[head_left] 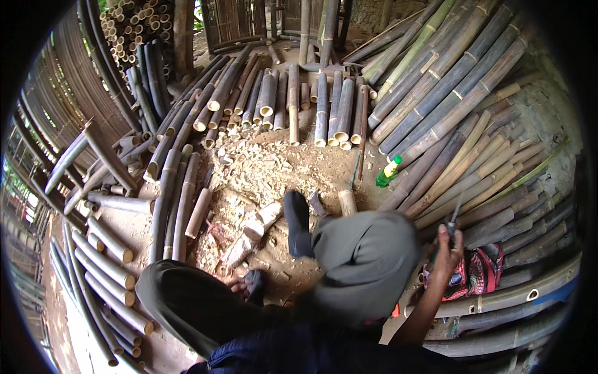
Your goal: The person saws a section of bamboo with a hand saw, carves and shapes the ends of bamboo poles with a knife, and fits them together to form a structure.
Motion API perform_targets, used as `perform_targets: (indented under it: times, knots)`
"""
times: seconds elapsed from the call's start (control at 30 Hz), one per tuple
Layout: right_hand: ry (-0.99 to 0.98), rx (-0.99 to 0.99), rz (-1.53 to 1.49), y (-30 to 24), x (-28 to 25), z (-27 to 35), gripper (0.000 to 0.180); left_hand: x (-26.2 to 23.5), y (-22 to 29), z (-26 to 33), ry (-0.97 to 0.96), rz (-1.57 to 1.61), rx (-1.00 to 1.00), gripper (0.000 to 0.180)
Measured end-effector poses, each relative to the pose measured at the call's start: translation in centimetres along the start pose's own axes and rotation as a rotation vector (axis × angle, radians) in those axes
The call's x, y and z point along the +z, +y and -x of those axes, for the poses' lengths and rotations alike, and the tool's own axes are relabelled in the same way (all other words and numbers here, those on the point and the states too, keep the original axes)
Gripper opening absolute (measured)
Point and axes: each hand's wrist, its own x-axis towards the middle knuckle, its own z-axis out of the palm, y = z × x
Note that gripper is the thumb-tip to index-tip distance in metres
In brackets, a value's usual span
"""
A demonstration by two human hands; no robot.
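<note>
Everywhere, bamboo poles (324, 106) cover the dirt floor (299, 168); the right hand (450, 252) has its fingers clenched round a dark tool (453, 219) above a red bag (483, 271).

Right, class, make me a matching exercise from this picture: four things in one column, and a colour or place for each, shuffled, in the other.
Things:
1. plastic bottle
2. bag
3. right hand
4. wood chips

Descriptions:
A. red, lying among the bamboo poles on the right
B. gripping a thin dark tool
C. green with a yellow cap
D. pale, strewn over the bare ground in the middle

Pairs: 1-C, 2-A, 3-B, 4-D
</note>
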Motion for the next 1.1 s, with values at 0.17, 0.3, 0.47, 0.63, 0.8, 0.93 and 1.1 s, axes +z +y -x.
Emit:
perform_targets:
  times: [0.17, 0.3, 0.47, 0.63, 0.8, 0.93, 1.1]
  knots:
    - [-0.335, 0.266, -0.149, 2.4, 8.7, -1.1, 0.031, 1.9, 1.1, 2.6, 0.308, -0.128, -0.165, 0.068]
    - [-0.508, 0.313, -0.055, 9.0, 17.9, -4.2, 0.040, -0.1, -0.8, -0.5, 0.533, -0.542, 0.153, 0.074]
    - [-0.465, 0.240, 0.509, 24.8, 23.3, -9.2, 0.057, 2.9, 5.4, -4.7, 0.701, -1.007, 0.250, 0.093]
    - [-0.426, 0.275, 0.576, 34.6, 26.1, -9.1, 0.048, 1.6, 4.5, -8.4, 0.590, -1.373, 0.057, 0.093]
    - [-0.453, 0.119, 0.739, 38.0, 25.0, -12.4, 0.052, 0.2, 5.6, -11.2, 0.624, -1.254, 0.194, 0.067]
    - [-0.696, 0.209, 0.799, 30.5, 30.5, -5.0, 0.053, -3.3, 12.2, -10.9, 0.581, -1.336, 0.109, 0.064]
    - [-0.464, -0.184, 0.906, 36.0, 26.2, -9.2, 0.051, -4.5, 21.2, -24.9, 0.318, -1.473, 0.530, 0.071]
